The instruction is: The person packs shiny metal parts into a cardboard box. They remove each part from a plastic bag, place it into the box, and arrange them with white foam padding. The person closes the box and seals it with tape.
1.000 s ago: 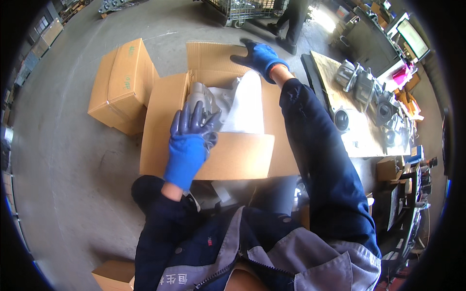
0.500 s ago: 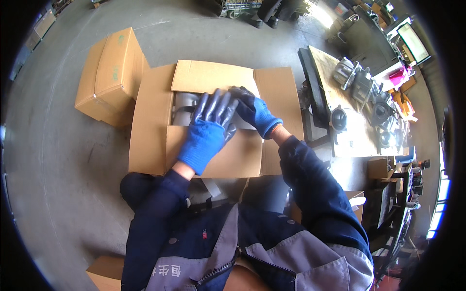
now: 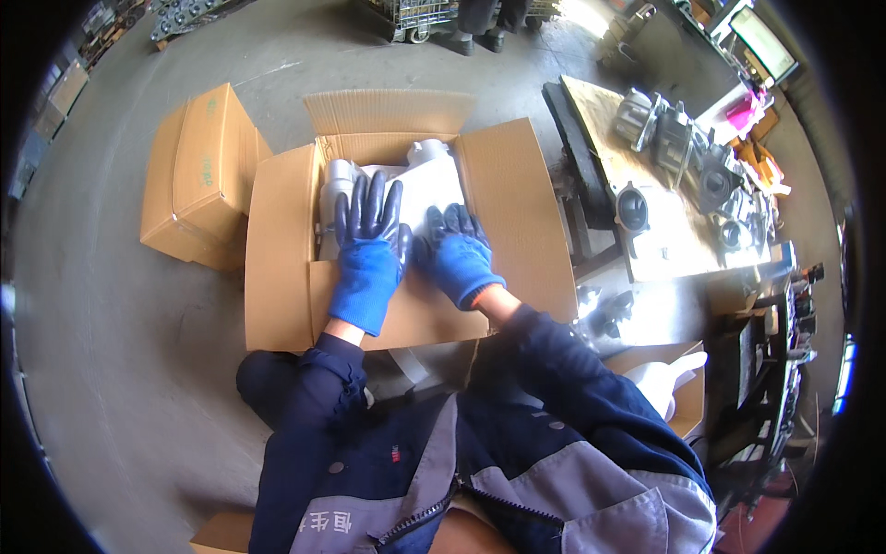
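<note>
In front of me stands an open cardboard box (image 3: pixel 286 258) with its flaps folded outward and the far flap (image 3: pixel 388 113) upright. Inside lie grey metal castings (image 3: pixel 338 175), partly covered by a white sheet (image 3: pixel 431 185). My left hand (image 3: pixel 371 231), in a blue glove with a dark coated palm, is spread over the left part of the contents. Gloved the same way, my right hand (image 3: pixel 457 249) rests at the lower edge of the white sheet, fingers apart. Neither hand grips anything. The contents under my hands are hidden.
A closed carton (image 3: pixel 198 175) stands on the floor to the left. To the right, a wooden-topped bench (image 3: pixel 600 111) carries several grey metal castings (image 3: pixel 678 148). A wire cage cart (image 3: pixel 411 18) and a person's legs (image 3: pixel 477 23) are at the far side. An open carton (image 3: pixel 688 397) sits at my right.
The far flap has swung up and away, uncovering the castings and white sheet. My right hand has come down toward me from that flap; my left hand has shifted slightly.
</note>
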`<state>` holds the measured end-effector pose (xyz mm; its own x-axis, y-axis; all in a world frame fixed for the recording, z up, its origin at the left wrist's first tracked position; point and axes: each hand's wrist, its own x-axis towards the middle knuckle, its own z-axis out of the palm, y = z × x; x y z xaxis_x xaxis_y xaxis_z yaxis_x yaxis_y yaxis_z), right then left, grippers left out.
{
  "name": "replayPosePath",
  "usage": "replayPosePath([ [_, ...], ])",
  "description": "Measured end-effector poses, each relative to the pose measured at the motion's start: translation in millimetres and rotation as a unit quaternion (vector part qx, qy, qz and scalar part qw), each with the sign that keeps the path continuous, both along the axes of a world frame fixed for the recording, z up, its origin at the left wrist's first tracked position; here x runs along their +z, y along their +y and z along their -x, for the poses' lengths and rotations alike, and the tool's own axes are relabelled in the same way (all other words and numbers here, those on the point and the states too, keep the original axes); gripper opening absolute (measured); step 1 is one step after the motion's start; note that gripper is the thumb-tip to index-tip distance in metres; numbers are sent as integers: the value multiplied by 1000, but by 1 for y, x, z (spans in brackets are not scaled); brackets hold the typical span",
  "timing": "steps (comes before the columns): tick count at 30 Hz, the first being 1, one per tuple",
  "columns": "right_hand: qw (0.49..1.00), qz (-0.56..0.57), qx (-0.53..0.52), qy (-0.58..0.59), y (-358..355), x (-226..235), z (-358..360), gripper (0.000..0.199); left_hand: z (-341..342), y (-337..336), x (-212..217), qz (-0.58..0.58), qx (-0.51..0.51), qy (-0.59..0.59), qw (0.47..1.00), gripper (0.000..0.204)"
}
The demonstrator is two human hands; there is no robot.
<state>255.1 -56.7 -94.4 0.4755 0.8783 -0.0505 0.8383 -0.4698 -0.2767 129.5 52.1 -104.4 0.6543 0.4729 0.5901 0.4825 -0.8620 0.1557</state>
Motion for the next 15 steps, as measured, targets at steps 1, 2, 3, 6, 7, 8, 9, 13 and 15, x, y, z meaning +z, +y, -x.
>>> replayPosePath([
  [1,999,-14,-5,34,6,8,3,69,-1,6,10,-46,0,-3,999,70],
  [2,997,64,32,21,14,18,1,68,-9,14,23,-91,-2,-13,996,69],
  [3,988,141,68,10,24,27,0,66,-18,22,32,-75,-3,-24,997,66],
  [6,984,134,103,-59,33,22,13,59,-52,53,57,-103,59,-68,991,62],
  [7,994,82,52,-48,27,3,9,60,-73,62,59,-104,42,-77,991,60],
  [8,999,19,34,-35,30,-1,15,60,-76,77,72,-116,55,-78,989,57],
  [9,1000,0,15,7,22,-5,9,61,-96,89,68,-126,53,-75,988,55],
  [13,996,74,46,1,32,-4,14,70,-91,107,100,-43,16,11,999,29],
  [15,997,71,-26,-9,36,-17,21,71,-83,77,79,136,11,229,964,28],
])
